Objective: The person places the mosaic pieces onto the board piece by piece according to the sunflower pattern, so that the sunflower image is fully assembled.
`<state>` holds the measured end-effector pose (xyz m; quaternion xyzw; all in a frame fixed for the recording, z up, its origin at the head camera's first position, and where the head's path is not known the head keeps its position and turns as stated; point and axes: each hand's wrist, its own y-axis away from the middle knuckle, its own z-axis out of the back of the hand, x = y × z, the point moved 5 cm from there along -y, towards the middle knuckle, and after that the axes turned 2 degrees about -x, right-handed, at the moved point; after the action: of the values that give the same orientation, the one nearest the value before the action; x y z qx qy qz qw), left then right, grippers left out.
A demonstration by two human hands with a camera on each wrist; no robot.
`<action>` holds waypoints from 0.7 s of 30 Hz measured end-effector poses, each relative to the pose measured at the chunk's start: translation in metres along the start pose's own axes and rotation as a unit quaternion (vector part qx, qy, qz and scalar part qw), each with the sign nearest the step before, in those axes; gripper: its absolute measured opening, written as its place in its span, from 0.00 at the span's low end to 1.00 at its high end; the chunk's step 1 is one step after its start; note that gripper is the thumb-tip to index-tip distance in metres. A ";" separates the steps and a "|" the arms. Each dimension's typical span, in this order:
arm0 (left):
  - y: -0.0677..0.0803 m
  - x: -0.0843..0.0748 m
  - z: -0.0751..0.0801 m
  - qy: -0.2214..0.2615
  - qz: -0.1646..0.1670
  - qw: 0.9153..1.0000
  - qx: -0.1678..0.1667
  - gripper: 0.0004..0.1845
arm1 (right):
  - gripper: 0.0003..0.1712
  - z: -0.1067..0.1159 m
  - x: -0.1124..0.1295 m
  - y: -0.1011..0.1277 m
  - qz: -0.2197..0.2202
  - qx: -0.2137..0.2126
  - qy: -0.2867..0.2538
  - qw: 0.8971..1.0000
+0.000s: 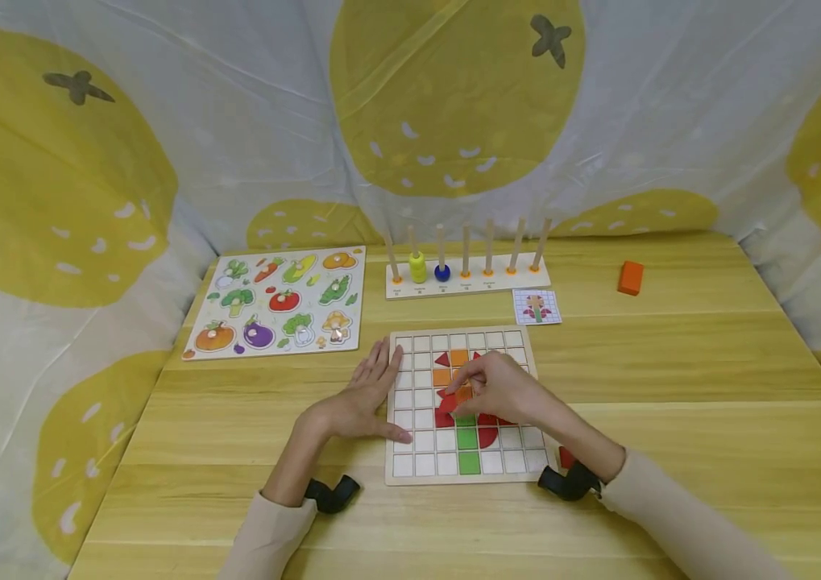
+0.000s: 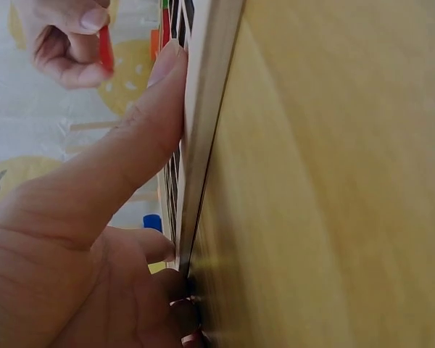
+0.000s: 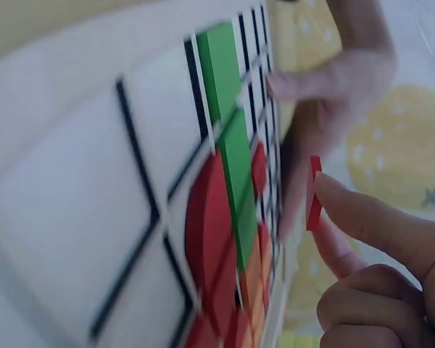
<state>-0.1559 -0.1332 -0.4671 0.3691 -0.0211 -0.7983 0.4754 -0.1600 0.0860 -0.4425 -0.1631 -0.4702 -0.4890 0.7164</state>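
My right hand (image 1: pixel 503 388) pinches a thin red tile (image 3: pixel 314 192) between thumb and fingertip, held over the middle of a wooden grid board (image 1: pixel 403 465). Both wrist views catch that tile nearly edge-on, raised off the board. Spread along the board's left edge, my left hand (image 1: pixel 358 403) rests with fingers straight and thumb laid on the frame. Set into the grid are green squares (image 1: pixel 467 439), orange squares (image 1: pixel 441 377) and red pieces, among them a rounded red piece (image 1: pixel 487 437). The right hand covers part of this pattern in the head view.
A pattern card (image 1: pixel 536 307) lies just behind the board. Further back stands a peg rack (image 1: pixel 468 284) with yellow and blue beads. A vegetable puzzle (image 1: pixel 275 302) is at back left, an orange block (image 1: pixel 631 278) at back right. Beside the right wrist lies a red piece (image 1: pixel 566 457).
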 end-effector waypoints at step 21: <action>-0.001 0.000 0.001 -0.009 0.007 1.000 -0.001 0.71 | 0.11 -0.041 0.008 -0.019 -0.013 0.000 0.057 0.998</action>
<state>-0.1571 -0.1328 -0.4671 0.3610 -0.0274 -0.7982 0.4815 -0.1547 0.0441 -0.4609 -0.1291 -0.4309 -0.5067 0.7355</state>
